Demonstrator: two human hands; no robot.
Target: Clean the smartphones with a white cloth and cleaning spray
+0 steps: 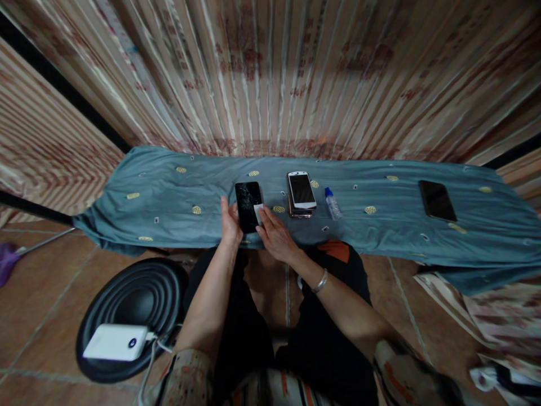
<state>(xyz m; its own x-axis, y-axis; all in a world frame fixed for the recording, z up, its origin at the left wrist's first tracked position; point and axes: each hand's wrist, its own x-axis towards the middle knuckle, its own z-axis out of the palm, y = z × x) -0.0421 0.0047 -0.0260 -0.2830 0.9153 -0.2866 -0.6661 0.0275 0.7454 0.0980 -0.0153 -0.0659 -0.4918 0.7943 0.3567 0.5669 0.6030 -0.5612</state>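
A black smartphone [246, 202] with smears or cracks on its screen is held at its left edge by my left hand [231, 224], thumb pointing up. My right hand [275, 235] presses a small white wipe [258, 214] against the right side of that screen. Just right of my hands, a white smartphone [302, 190] lies on top of a stack of other phones [301, 212]. A small clear bottle with a blue cap [333, 204] lies beside the stack. Farther right rests another dark phone [438, 201], face up.
A blue-green cloth with yellow pineapple prints [220, 169] covers the long narrow table. Behind it hangs a patterned curtain [270, 84]. A white power bank [116, 341] with a cable sits on a black round stool [139, 282] at lower left.
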